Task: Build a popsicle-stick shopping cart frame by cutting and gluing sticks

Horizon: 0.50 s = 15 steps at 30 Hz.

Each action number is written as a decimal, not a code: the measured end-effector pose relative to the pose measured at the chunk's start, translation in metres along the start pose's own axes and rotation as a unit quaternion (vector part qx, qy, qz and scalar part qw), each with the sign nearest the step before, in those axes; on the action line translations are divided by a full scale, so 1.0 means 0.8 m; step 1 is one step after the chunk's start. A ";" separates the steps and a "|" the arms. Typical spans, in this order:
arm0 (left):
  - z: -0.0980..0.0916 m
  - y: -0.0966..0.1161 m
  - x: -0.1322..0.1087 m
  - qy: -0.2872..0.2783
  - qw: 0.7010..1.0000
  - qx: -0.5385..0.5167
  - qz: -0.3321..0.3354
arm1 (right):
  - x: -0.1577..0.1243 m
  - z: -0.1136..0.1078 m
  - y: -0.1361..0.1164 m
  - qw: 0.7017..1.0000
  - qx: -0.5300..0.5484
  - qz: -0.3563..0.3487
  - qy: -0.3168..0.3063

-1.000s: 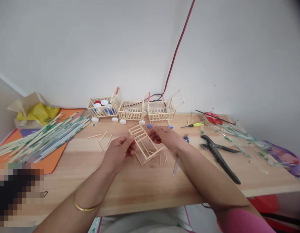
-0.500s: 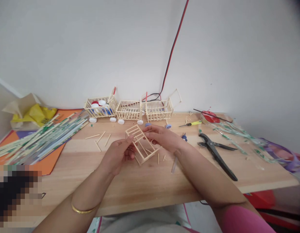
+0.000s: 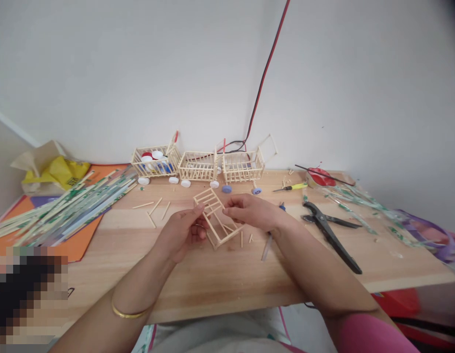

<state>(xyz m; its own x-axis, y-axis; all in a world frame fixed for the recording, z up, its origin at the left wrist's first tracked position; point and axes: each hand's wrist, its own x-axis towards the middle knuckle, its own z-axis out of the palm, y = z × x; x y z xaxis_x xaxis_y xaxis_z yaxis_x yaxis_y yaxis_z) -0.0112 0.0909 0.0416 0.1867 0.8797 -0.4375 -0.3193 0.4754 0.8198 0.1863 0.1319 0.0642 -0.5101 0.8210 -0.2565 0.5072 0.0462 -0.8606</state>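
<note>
A small open frame of thin wooden sticks (image 3: 214, 217) is held just above the wooden table (image 3: 220, 274) in the middle of the view. My left hand (image 3: 183, 233) grips its left side with thumb and fingers closed on the sticks. My right hand (image 3: 255, 212) pinches its right upper edge. Short loose sticks (image 3: 154, 208) lie on the table beside the frame.
Three finished stick carts with bottle-cap wheels (image 3: 200, 166) stand along the wall. A heap of wrapped sticks (image 3: 62, 208) lies left on orange paper, with a yellow bag (image 3: 60, 171) behind. Black pliers (image 3: 330, 233), a yellow-handled tool (image 3: 291, 187), a red tape roll (image 3: 321, 177) and empty wrappers lie right.
Both hands have kept hold of the frame, turning it slightly; my right hand's fingers slid along its upper edge. The view shifted a little.
</note>
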 end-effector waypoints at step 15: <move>0.032 -0.004 -0.006 -0.002 0.997 -0.067 -0.043 | -0.014 0.025 0.002 0.995 0.094 -0.009 -0.013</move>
<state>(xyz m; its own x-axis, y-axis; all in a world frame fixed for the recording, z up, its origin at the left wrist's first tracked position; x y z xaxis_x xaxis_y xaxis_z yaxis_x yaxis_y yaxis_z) 0.0128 0.0845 0.0508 0.2228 0.8357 -0.5019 -0.4235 0.5467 0.7223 0.1790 0.1113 0.0572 -0.5371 0.8054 -0.2506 0.3599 -0.0499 -0.9316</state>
